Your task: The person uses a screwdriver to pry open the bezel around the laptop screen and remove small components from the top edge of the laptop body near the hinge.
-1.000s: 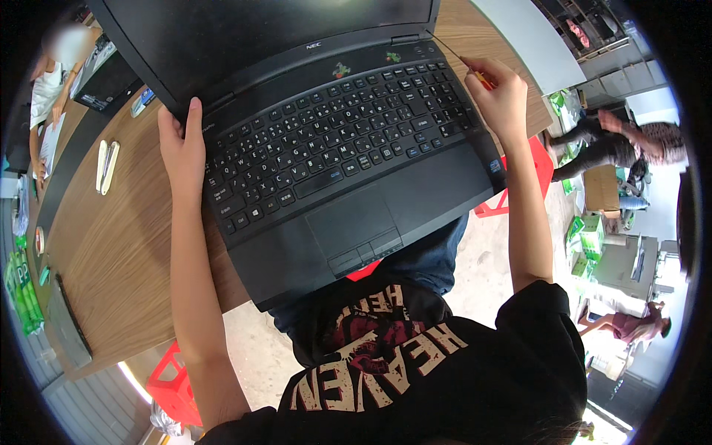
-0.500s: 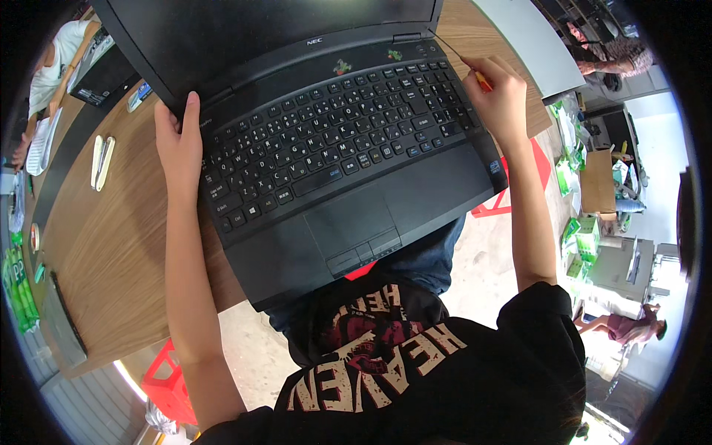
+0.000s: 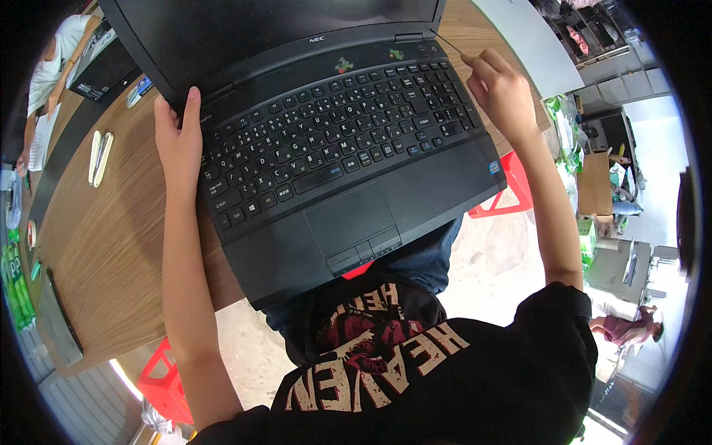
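Observation:
An open black laptop lies tilted across the wooden table's edge and over my lap, its screen leaning back at the top. My left hand clasps its left side near the hinge, thumb on top and the other fingers curled at the edge. My right hand is closed round a thin-shafted screwdriver beyond the laptop's right edge. The shaft slants up to the left, its tip at the right hinge area. The fingers hide the handle.
Cream-handled tools lie on the table at left, near a black box. A person's arm reaches in at upper left. Red stools stand below. At right are a cardboard box and another person.
My right wrist has turned and my forearm has swung outward to the right; the orange handle no longer shows. The screwdriver tip stays by the hinge. My left hand keeps its hold.

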A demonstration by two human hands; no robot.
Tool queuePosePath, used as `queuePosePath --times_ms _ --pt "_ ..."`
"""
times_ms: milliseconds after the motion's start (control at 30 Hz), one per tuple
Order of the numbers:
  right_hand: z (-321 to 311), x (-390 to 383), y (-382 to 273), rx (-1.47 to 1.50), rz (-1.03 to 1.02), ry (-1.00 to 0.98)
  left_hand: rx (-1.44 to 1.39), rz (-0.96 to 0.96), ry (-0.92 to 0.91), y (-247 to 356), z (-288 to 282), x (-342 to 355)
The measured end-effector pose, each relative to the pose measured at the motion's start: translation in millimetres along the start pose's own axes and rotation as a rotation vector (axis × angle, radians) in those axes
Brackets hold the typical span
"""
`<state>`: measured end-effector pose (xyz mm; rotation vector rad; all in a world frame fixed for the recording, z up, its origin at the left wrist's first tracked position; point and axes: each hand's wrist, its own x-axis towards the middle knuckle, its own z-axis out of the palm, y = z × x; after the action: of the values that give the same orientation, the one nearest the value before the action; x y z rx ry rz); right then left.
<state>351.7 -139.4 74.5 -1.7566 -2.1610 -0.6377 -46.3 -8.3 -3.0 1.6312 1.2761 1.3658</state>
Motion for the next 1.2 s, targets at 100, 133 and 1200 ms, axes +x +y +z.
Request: queuePosePath --times_ms 100,133,1200 --pt "-7 9 4 0.094 0.066 -0.028 -0.029 0.011 0.003 -2 -1 1" --pt "-8 12 5 0.166 0.121 -0.045 -0.015 0.002 -0.001 -3 -1 1" --pt "4 6 10 0.709 0.694 -0.111 0.073 0.028 -0.004 -6 -2 0"
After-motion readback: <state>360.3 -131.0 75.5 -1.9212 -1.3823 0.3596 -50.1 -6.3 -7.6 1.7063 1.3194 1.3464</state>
